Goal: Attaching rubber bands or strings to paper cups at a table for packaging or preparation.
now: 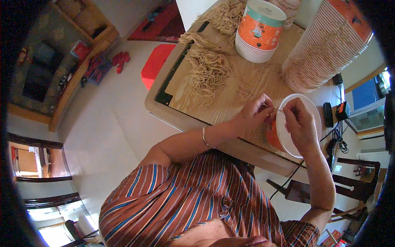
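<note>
My left hand (257, 113) and my right hand (301, 123) face each other at the table's near right part. Their fingertips pinch a thin tan strand of twine (279, 110), stretched short between them over a cup's rim. That wide paper cup (273, 138), orange outside and white inside, has its open mouth under my right hand. My left hand is beside its left wall. Further up the table lies a loose heap of tan twine (207, 72). Parts of the strand are hidden behind my fingers.
An upside-down stack of orange and teal paper cups (262, 31) stands beyond the twine. A taller, tilted cup stack (319, 53) with strands over it is at the right. Black adapters (328, 114) and cables lie right of my hand. A red stool (155, 66) is left of the table.
</note>
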{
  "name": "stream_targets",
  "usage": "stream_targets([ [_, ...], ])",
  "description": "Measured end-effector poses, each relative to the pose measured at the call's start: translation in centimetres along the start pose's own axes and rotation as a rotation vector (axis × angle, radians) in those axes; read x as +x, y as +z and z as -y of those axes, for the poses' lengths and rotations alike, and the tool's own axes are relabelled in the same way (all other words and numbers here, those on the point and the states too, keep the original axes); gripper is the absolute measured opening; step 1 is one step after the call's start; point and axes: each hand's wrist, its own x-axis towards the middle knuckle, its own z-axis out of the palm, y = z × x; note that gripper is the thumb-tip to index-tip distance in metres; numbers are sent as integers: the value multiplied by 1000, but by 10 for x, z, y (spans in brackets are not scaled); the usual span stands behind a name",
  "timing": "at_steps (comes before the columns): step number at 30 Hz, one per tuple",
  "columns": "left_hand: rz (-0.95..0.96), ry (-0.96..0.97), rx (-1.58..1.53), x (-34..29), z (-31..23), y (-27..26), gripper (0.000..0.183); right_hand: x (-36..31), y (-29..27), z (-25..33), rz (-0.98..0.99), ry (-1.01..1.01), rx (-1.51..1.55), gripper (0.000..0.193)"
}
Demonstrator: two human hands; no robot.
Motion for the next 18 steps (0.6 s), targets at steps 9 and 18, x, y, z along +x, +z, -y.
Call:
stream_targets([
  [9, -20, -92, 115, -2, -12, -8, 17, 5, -8, 4, 73, 143, 182, 13],
  [18, -57, 136, 219, 5, -39, -6, 15, 9, -9, 7, 57, 73, 140, 12],
])
